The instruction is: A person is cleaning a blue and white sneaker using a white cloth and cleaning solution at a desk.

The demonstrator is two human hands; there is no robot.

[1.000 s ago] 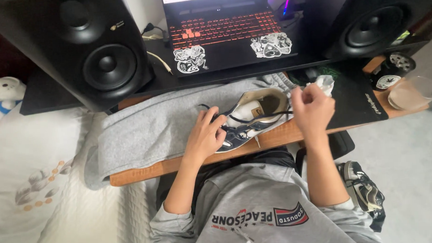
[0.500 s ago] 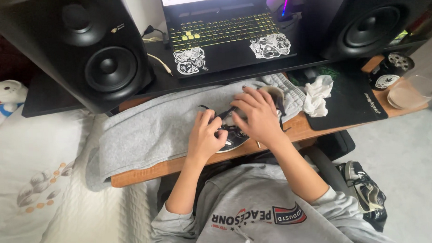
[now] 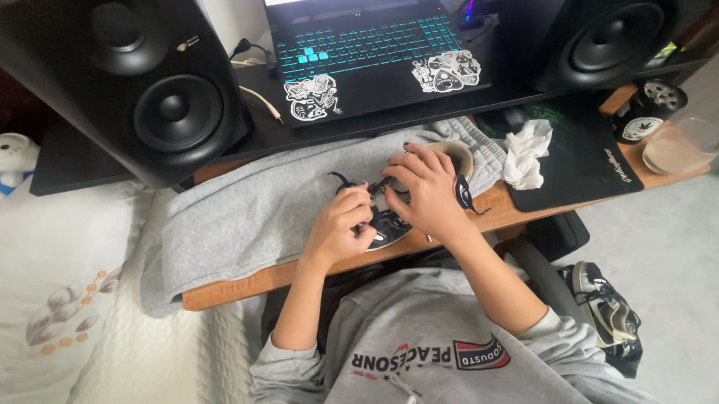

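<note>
Near the wooden desk's [image 3: 243,282] front edge, the left hand [image 3: 340,226] pinched a dark lace [image 3: 351,184]; the right hand [image 3: 424,193] curled over the navy sneaker [image 3: 392,223] on soft grey cloth [image 3: 248,210].

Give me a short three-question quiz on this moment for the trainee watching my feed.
1. True or false: the shoe lies on a grey garment.
2. What lies crumpled on the black mat: A a tissue, B a sock, C a glove?
3. Fill in: both hands work at the shoe's dark ____.

Key
1. True.
2. A, the white tissue.
3. Lace: the left hand and right hand are both on the shoe, fingers at its lace.
</note>
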